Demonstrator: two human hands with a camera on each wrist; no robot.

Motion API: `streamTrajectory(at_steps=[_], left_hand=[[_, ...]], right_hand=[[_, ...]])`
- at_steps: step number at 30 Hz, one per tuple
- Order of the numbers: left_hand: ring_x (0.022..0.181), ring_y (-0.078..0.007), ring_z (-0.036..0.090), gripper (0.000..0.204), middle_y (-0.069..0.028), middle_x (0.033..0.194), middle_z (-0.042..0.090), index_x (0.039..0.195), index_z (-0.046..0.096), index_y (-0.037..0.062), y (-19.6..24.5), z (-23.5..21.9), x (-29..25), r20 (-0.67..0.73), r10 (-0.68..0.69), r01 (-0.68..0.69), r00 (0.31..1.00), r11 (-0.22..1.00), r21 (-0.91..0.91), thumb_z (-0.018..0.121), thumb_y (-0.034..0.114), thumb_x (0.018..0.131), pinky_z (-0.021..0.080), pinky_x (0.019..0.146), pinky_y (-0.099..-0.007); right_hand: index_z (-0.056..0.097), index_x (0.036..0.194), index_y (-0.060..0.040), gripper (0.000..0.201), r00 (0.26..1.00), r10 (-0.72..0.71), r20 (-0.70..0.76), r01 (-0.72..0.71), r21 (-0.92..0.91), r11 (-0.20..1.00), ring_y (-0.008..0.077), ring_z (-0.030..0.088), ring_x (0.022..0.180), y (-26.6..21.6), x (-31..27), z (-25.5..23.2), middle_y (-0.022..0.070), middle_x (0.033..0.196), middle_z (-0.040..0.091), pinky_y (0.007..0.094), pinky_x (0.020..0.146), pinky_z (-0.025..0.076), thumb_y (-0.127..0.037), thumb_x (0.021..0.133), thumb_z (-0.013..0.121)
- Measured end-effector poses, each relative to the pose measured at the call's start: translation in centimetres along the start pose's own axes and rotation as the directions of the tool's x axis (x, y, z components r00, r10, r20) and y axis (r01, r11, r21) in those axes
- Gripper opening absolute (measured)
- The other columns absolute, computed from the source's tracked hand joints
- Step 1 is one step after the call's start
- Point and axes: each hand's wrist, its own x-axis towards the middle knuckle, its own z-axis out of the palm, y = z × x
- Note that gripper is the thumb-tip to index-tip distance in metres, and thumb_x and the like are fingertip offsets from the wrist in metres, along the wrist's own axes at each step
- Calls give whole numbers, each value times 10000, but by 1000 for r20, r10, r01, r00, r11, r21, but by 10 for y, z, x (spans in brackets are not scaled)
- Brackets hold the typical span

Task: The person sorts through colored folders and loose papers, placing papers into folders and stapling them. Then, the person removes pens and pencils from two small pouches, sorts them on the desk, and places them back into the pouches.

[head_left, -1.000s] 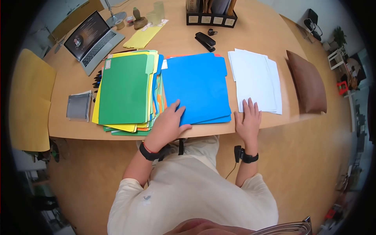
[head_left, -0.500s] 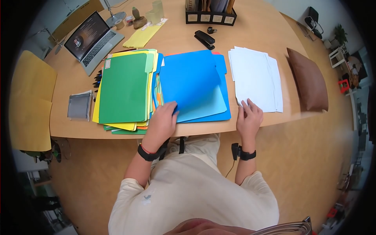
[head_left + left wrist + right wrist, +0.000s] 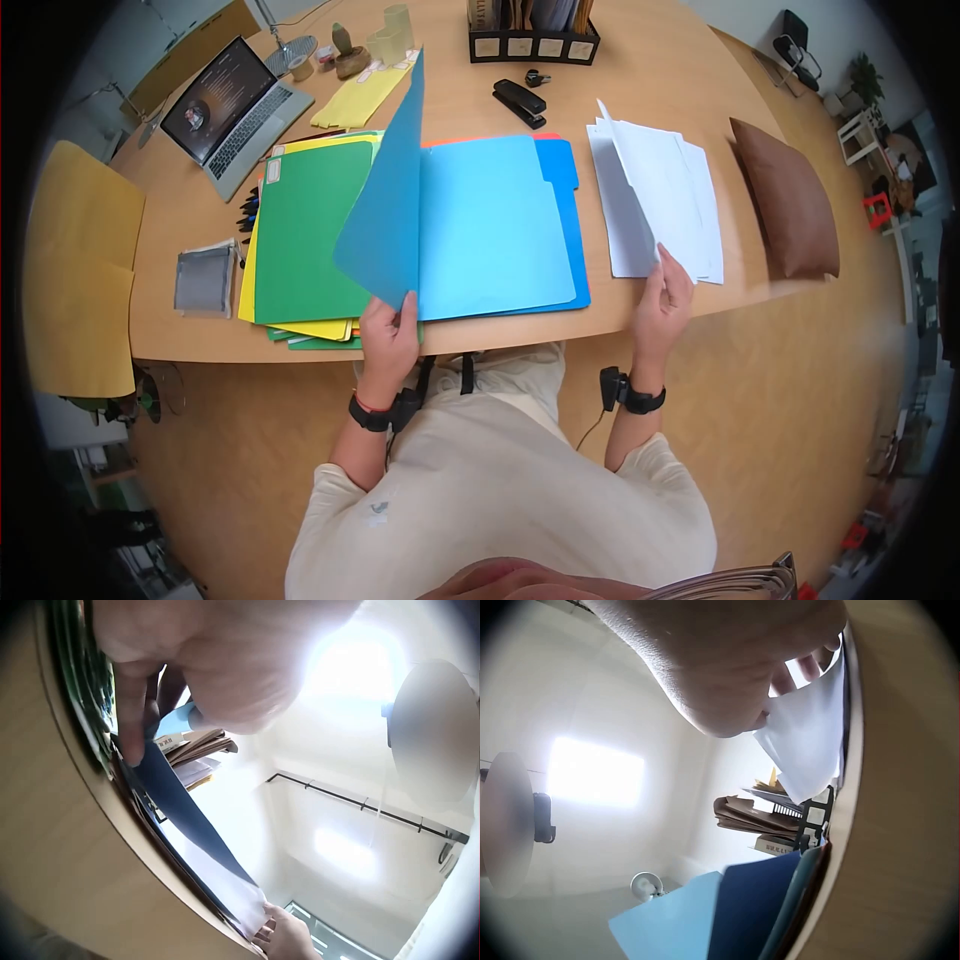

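Note:
A blue file folder (image 3: 490,230) lies at the middle of the desk, its light blue inside showing. My left hand (image 3: 390,335) pinches the lower edge of its front cover (image 3: 385,200), which stands raised and leans left over the green folders. In the left wrist view that hand (image 3: 202,667) has its thumb along the cover's edge. To the right is a stack of white paper (image 3: 690,205). My right hand (image 3: 665,295) pinches the near corner of a lifted white sheet (image 3: 630,170), also seen as paper (image 3: 806,727) in the right wrist view.
Green and yellow folders (image 3: 310,240) are piled at the left, with a grey pouch (image 3: 205,277) and pens beside them. Behind stand a laptop (image 3: 235,115), a stapler (image 3: 520,102) and a black file organizer (image 3: 535,45). A brown cushion (image 3: 785,200) sits at the right edge.
The blue folder's cover has been lifted and swung open to the left by the left hand. The right hand, first flat on the papers, has picked up a sheet's near corner and raised it.

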Motion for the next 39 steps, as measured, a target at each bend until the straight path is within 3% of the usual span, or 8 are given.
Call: streamTrajectory(at_steps=[5, 11, 17, 23, 32, 35, 38, 39], left_hand=[[635, -135, 449, 167, -69, 767, 567, 924, 668, -71, -13, 4, -3, -23, 108, -108, 994, 994, 5, 678, 53, 1035, 363, 573, -315], [635, -61, 402, 231, 22, 714, 534, 903, 676, -49, -13, 5, -14, 54, -183, 190, 982, 964, -184, 666, 110, 1070, 351, 563, -300], [721, -59, 568, 237, -11, 824, 697, 1002, 715, -58, -19, 10, -15, 68, -202, 213, 977, 916, -340, 623, 136, 1102, 469, 653, -262], [895, -110, 706, 269, -83, 1010, 759, 1089, 700, -95, -13, 11, -11, 135, -300, 325, 944, 793, -515, 566, 134, 1129, 589, 809, -290], [908, -124, 709, 227, -80, 1001, 743, 1100, 685, -101, -4, 13, -9, 100, -281, 289, 954, 788, -543, 572, 95, 1117, 603, 813, -301], [828, -144, 728, 169, -78, 960, 740, 1068, 681, -98, -7, 17, -6, 120, -222, 252, 968, 818, -517, 601, 51, 1078, 607, 757, -309], [846, -169, 740, 170, -90, 1060, 728, 1126, 655, -82, -6, 13, 11, 328, -352, 444, 877, 854, -273, 627, 75, 1064, 642, 771, -314], [808, -165, 736, 177, -90, 1041, 729, 1113, 656, -78, -5, 15, 16, 320, -363, 451, 875, 852, -265, 641, 89, 1056, 633, 736, -311]], right_hand=[[787, 1157, -15, 219, 960, -204, 191, 221, -73, 973, 380, 615, 1282, -34, -10, 36, 129, 1305, 750, 464, 1100, 486, -29, 961, 690], [830, 1069, -78, 180, 835, -301, 461, 321, 35, 946, 426, 617, 1269, -63, -38, 87, 120, 1296, 751, 536, 1111, 468, -92, 917, 734], [833, 1081, -96, 230, 725, -315, 612, 355, 59, 933, 424, 598, 1301, -74, -61, 111, 115, 1314, 742, 634, 1142, 412, -250, 918, 780], [769, 1261, -98, 458, 638, -326, 698, 418, 41, 907, 436, 545, 1347, -93, -65, 104, 161, 1443, 657, 628, 1147, 407, -388, 907, 797], [676, 1391, -88, 573, 578, -375, 725, 505, 43, 862, 422, 546, 1322, -90, -67, 98, 179, 1501, 591, 568, 1151, 405, -272, 867, 817], [682, 1371, -77, 528, 578, -388, 718, 523, 39, 851, 409, 571, 1290, -92, -67, 100, 177, 1483, 602, 545, 1127, 427, -206, 871, 793], [688, 1352, -67, 502, 577, -408, 707, 566, 14, 824, 395, 598, 1243, -91, -66, 104, 174, 1459, 622, 525, 1094, 456, -172, 869, 777], [699, 1339, -64, 491, 581, -420, 697, 572, 18, 820, 393, 609, 1218, -92, -64, 104, 168, 1447, 636, 513, 1064, 480, -159, 864, 777]])
